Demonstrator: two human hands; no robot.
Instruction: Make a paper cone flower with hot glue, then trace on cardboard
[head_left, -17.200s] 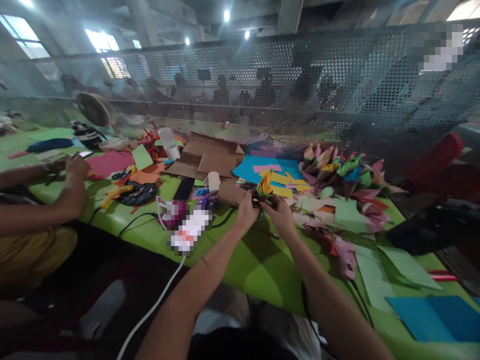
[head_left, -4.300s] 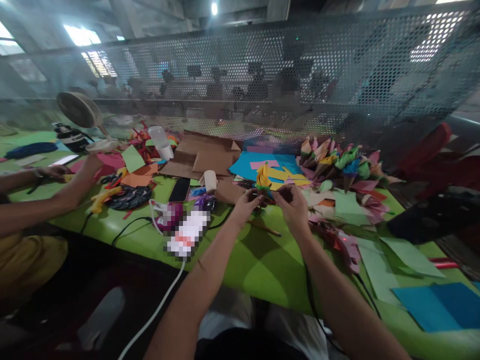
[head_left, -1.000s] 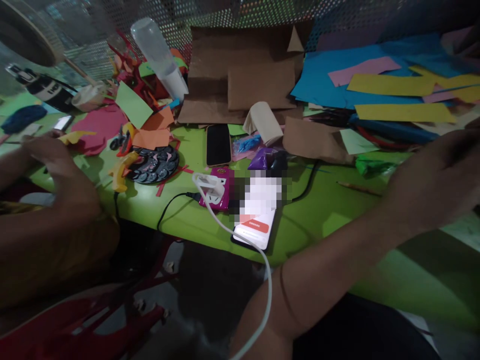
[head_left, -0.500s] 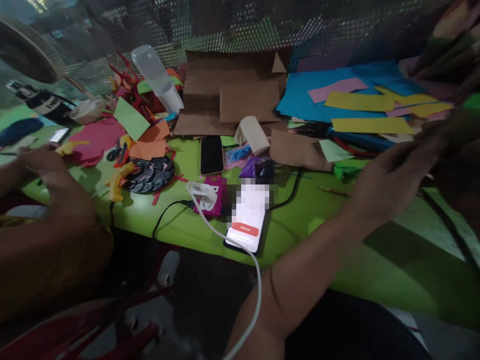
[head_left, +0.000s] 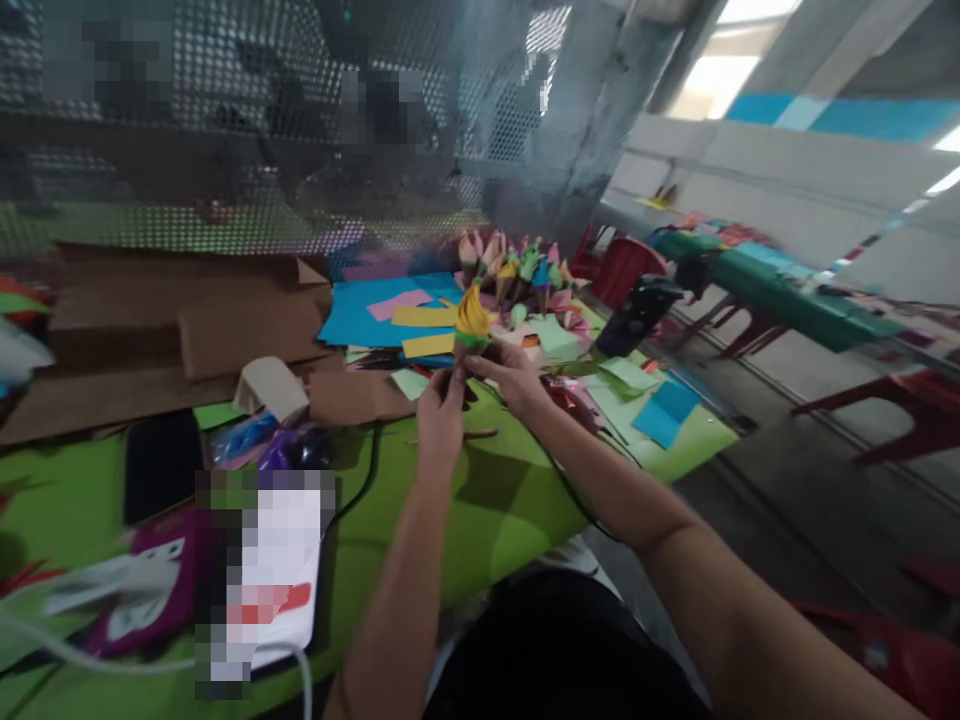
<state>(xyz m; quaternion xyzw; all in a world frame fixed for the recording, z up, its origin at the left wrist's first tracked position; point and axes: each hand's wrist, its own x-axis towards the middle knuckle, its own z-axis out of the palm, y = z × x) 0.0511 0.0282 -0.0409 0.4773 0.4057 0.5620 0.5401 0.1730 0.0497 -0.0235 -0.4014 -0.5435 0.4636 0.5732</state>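
Note:
Over the green table, a paper flower point(head_left: 473, 315) with yellow swirled petals, a green band and a brown lower part stands upright between my hands. The fingers of my left hand point(head_left: 441, 410) are closed on its base from the left. From the right, my right hand point(head_left: 514, 375) pinches the same base with thumb and fingers. The very bottom of the flower is hidden by my fingers. Behind it lie blue paper sheets point(head_left: 360, 308) with yellow strips point(head_left: 427, 346) and a pink piece on top.
Several paper flowers point(head_left: 517, 268) stand at the back. Brown cardboard point(head_left: 247, 330), a dark phone point(head_left: 165, 465), a lit phone point(head_left: 289, 560) and a purple power strip point(head_left: 161, 575) are on the left. A dark cable point(head_left: 574, 490) crosses the table near my right forearm. Blue paper point(head_left: 666, 412) lies right.
The view has swung to the right. Both my hands are now together on the yellow flower in mid-view; the other person's hands at the left have left the picture.

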